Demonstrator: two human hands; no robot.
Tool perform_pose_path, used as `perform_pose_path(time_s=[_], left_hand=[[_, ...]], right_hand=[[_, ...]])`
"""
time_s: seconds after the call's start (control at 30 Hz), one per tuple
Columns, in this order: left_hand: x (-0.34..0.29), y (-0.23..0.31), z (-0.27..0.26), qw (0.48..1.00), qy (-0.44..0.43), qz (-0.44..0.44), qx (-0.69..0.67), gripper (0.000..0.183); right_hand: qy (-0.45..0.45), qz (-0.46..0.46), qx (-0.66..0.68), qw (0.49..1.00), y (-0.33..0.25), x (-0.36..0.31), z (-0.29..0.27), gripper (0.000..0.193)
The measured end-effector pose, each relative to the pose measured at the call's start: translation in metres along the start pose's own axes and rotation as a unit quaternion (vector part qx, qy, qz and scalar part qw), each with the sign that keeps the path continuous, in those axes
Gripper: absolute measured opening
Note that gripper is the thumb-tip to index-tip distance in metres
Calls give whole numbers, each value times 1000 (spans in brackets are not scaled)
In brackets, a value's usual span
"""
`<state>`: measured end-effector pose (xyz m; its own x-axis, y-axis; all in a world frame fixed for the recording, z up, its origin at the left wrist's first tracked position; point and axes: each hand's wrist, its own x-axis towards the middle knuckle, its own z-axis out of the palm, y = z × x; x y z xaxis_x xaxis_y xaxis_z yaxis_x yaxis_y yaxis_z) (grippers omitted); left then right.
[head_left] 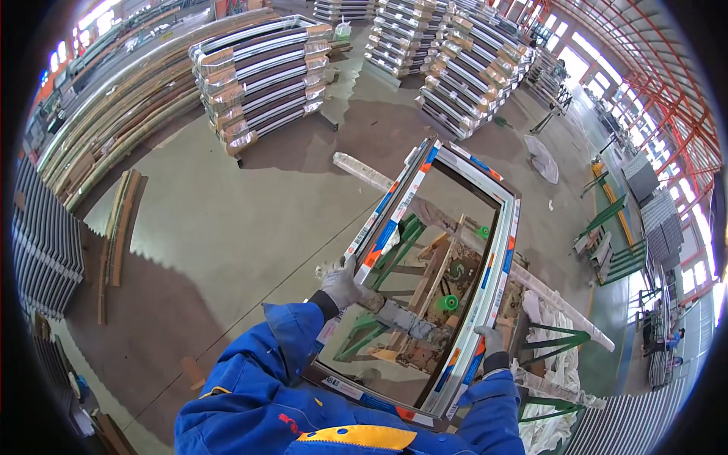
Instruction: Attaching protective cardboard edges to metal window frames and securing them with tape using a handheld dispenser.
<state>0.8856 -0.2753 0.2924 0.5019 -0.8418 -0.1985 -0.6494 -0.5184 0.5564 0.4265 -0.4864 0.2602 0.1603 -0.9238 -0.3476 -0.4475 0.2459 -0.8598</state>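
A rectangular window frame (497, 273), dark on its outer edge and covered with blue, white and orange protective film, is held in front of my body. My left hand (339, 283), in a pale work glove, grips its left long side. On the right long side, my gloved right hand (491, 340) is closed around the profile near the lower end. Through the frame's opening a workbench (462, 262) with padded, wrapped bars and green legs shows below. Two green tape rolls (447, 302) lie on that bench. Fingers of both hands are partly hidden behind the profiles.
Stacks of wrapped frames (265, 68) stand ahead on the floor, with more stacks (474, 68) farther right. Long profiles (136, 98) lie at the far left, near a grey pile of profiles (47, 235). White plastic sheeting (550, 425) hangs by the bench's right side.
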Motion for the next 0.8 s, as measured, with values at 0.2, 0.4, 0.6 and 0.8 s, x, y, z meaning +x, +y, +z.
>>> perform_pose_path(time_s=[0.2,0.4,0.6,0.8], left_hand=[[-37,-26,4,999,-16,-19,-27,96],[-29,-38,-2,998,-34,-7,-47,88],[-35,-37,-4,996,40,38,-68,62],[-33,-44,3,997,-6,18,-81,89]], right_hand=[[25,-61,-7,998,16,2,5,21],[34,-30,-88,995,22,4,12,36],[76,-87,-90,989,26,7,19,28],[60,-106,-113,986,29,8,12,40]])
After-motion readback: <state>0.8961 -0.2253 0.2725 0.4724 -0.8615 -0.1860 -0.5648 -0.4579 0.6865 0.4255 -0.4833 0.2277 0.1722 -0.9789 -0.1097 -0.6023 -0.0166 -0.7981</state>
